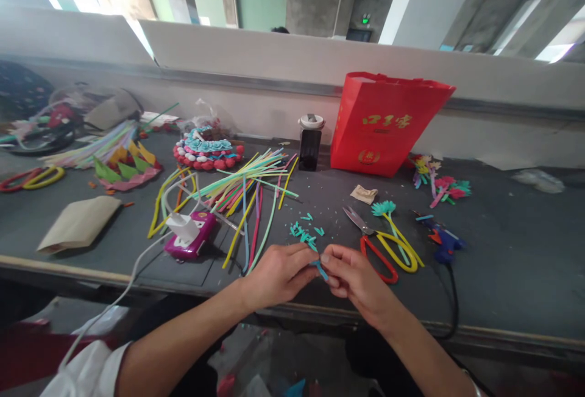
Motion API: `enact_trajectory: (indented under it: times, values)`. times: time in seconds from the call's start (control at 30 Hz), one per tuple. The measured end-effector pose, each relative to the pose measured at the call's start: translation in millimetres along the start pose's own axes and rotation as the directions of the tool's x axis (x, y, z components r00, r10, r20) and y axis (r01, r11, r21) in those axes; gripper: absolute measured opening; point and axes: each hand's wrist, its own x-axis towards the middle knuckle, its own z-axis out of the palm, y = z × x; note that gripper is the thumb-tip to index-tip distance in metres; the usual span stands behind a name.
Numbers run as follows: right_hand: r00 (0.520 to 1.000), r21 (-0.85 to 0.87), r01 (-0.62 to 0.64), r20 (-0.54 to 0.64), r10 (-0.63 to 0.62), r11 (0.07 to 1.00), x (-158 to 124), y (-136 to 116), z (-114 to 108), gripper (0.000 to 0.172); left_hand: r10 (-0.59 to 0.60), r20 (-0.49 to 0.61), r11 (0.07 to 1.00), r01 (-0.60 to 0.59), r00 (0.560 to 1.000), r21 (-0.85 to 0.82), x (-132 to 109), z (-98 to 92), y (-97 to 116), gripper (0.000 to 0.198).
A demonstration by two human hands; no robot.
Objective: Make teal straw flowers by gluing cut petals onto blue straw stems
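My left hand and my right hand meet at the near edge of the dark table, both pinched on a small teal strip held between the fingertips. Several teal scraps lie on the table just beyond the hands. Red-handled scissors lie right of my hands. Beside the scissors is a teal flower on a yellow stem.
A fan of coloured strips spreads left of centre, by a pink device with a white charger. A blue glue gun lies at right, a red bag and a dark bottle at the back. A brown paper bag lies at left.
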Motion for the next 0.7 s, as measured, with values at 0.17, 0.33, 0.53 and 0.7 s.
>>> enact_trajectory:
  times: [0.17,0.33,0.53,0.7]
  values:
    - [0.999,-0.025,0.038,-0.011,-0.038,0.999,0,2,2,0.034,0.047,-0.009,0.999,-0.047,0.999,0.003,-1,-1.1,4,0.015]
    - [0.994,-0.010,0.108,-0.027,-0.108,0.994,0,5,5,0.031,-0.019,-0.028,0.999,0.018,0.999,-0.034,-3,1.1,5,0.014]
    - [0.994,0.004,0.087,-0.059,-0.087,0.996,1,8,9,0.033,-0.079,-0.044,0.996,0.078,0.996,-0.031,-2,3.4,3,0.010]
    - [0.964,-0.338,0.180,-0.124,-0.234,0.924,2,14,10,0.029,-0.421,-0.079,0.830,0.349,0.904,-0.435,8,6.2,14,0.018]
